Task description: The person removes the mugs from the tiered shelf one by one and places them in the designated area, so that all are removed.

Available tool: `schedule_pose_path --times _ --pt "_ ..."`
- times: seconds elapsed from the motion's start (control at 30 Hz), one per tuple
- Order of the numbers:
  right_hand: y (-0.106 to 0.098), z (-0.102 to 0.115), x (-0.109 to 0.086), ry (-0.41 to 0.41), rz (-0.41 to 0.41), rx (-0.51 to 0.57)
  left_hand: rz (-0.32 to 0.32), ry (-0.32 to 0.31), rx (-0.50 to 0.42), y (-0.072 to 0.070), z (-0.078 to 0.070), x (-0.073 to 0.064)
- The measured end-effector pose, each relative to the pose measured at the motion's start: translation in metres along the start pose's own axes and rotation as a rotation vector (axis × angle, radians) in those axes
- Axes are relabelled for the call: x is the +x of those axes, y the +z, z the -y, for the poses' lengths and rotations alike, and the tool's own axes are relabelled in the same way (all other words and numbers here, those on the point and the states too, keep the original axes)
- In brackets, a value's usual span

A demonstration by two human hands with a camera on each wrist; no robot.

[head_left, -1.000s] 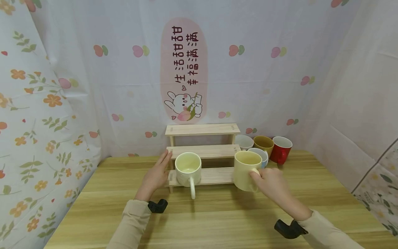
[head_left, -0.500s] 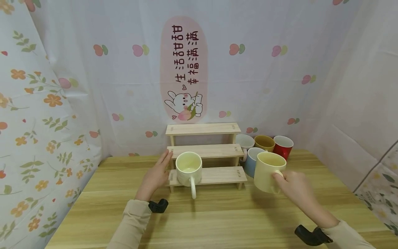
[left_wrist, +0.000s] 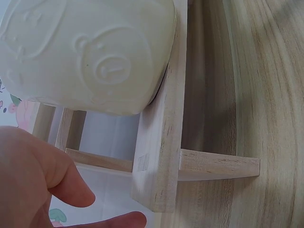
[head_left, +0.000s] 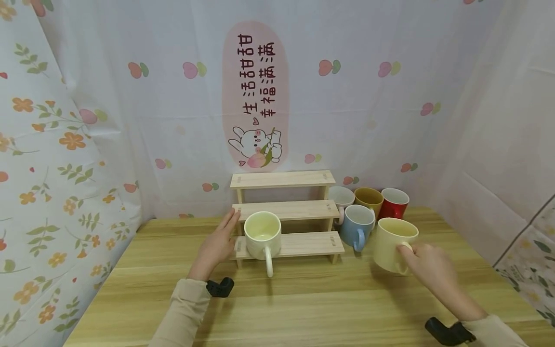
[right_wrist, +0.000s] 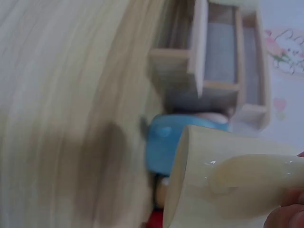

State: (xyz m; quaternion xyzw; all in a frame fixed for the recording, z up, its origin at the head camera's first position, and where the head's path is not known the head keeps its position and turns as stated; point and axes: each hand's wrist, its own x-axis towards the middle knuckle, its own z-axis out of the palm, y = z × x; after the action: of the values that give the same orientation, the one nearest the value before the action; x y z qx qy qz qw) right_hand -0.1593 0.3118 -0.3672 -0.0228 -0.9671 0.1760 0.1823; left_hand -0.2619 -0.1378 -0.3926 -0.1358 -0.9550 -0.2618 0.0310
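Observation:
My right hand [head_left: 431, 270] grips the handle of a pale yellow mug [head_left: 392, 246], held upright above the table to the right of the wooden stand. In the right wrist view the mug [right_wrist: 228, 185] fills the lower right, its base seen from below. At the left end of the three-step wooden stand [head_left: 299, 245], my left hand [head_left: 218, 245] has its fingers extended along the side. A cream-green mug [head_left: 262, 236] stands on the lowest step, handle toward me. Its raised bear face [left_wrist: 111, 61] shows in the left wrist view.
Right of the stand, a blue mug [head_left: 357, 226], a white mug [head_left: 340, 197], a mustard mug [head_left: 368, 198] and a red mug [head_left: 393, 205] stand clustered on the wood-grain table [head_left: 295, 308]. A patterned cloth [head_left: 360, 120] hangs behind.
My right hand has carried the pale yellow mug rightward and slightly down, away from the stand's lowest step, uncovering the blue mug. The left hand has stayed in place.

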Motion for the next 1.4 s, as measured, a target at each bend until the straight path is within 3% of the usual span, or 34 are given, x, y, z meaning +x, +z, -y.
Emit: schedule_pose_path --times 0.53,1.17,1.4 --pt "0.033 -0.034 0.017 0.047 0.073 -0.05 0.0 -0.004 0.0 0.001 -0.001 -0.001" --pt "0.058 -0.046 0.036 0.051 0.112 -0.057 0.017 -0.001 0.009 0.0 -0.003 0.0" --pt "0.06 -0.046 0.045 0.091 0.114 -0.048 0.001 -0.004 0.019 0.0 -0.002 0.001"
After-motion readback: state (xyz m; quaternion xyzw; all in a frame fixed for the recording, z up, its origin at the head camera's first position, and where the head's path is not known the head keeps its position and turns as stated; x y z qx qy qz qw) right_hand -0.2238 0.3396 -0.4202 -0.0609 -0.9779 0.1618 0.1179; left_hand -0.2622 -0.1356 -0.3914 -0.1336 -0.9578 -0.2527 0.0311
